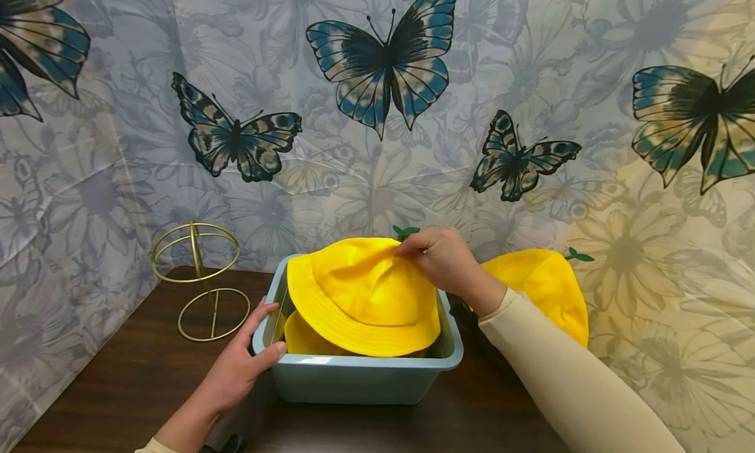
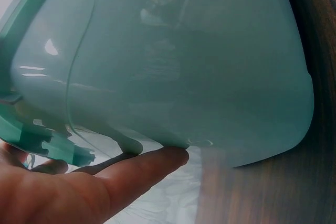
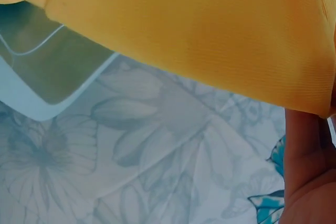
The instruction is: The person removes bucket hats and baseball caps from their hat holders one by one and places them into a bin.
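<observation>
A yellow bucket hat [image 1: 360, 289] with a small green sprout on top is tilted over a blue-green plastic bin [image 1: 354, 381]. My right hand [image 1: 442, 259] pinches its crown close to the sprout. In the right wrist view the hat's cloth [image 3: 199, 30] hangs from the fingers. More yellow fabric [image 1: 312, 338] lies inside the bin, mostly hidden under the hat. At the bin's left end my left hand [image 1: 238, 364] grips the rim, with the thumb by the front corner. The left wrist view shows a finger along the bin's outer wall [image 2: 199, 77].
A second yellow hat [image 1: 545, 286] with a sprout stands to the right, partly behind my right sleeve. On the left is a gold wire stand [image 1: 200, 282] with two rings. The dark wooden table [image 1: 118, 381] ends at a butterfly-patterned cloth backdrop [image 1: 377, 197].
</observation>
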Available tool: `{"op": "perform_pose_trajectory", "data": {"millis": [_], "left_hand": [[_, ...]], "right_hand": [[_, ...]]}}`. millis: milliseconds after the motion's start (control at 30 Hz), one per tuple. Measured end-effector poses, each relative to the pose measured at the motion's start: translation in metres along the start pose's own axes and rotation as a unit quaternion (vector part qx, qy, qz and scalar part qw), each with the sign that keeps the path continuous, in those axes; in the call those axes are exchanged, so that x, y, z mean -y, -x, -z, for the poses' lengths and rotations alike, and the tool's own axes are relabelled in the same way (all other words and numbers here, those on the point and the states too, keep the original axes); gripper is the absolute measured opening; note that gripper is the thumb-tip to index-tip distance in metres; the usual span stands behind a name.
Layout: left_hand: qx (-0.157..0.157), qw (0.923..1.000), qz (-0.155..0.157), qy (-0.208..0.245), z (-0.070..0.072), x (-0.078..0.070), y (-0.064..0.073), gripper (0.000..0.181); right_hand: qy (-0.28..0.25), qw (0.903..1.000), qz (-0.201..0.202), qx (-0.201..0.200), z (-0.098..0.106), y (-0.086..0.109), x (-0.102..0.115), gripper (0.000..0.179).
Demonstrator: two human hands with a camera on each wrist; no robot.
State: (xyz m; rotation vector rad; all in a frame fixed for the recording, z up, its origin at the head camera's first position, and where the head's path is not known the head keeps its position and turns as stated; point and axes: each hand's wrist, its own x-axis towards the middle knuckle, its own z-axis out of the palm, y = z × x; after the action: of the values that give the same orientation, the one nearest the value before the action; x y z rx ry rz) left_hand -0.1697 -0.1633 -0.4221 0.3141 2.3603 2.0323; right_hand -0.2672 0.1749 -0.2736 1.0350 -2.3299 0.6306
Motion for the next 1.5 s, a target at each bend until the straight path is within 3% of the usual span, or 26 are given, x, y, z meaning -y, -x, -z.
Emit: {"op": "perform_pose_trajectory", "data": {"millis": [267, 967, 1200, 1500], "left_hand": [[0.001, 1.0, 0.003, 0.004, 0.0, 0.0, 0.0, 0.064], [-0.004, 1.0, 0.0, 0.008, -0.001, -0.001, 0.0, 0.064], [-0.004, 1.0, 0.0, 0.008, -0.001, 0.001, -0.001, 0.064], [-0.002, 1.0, 0.004, 0.004, -0.001, -0.001, 0.0, 0.065]], "right_hand": [[-0.016, 0.998, 0.053, 0.03, -0.008, -0.002, 0.009, 0.018], [-0.014, 0.9829, 0.023, 0.182, -0.031, -0.006, 0.013, 0.018], [0.001, 0.9781, 0.008, 0.208, -0.036, -0.006, 0.014, 0.018], [0.002, 0.9775, 0.008, 0.211, -0.037, -0.004, 0.014, 0.018]]}}
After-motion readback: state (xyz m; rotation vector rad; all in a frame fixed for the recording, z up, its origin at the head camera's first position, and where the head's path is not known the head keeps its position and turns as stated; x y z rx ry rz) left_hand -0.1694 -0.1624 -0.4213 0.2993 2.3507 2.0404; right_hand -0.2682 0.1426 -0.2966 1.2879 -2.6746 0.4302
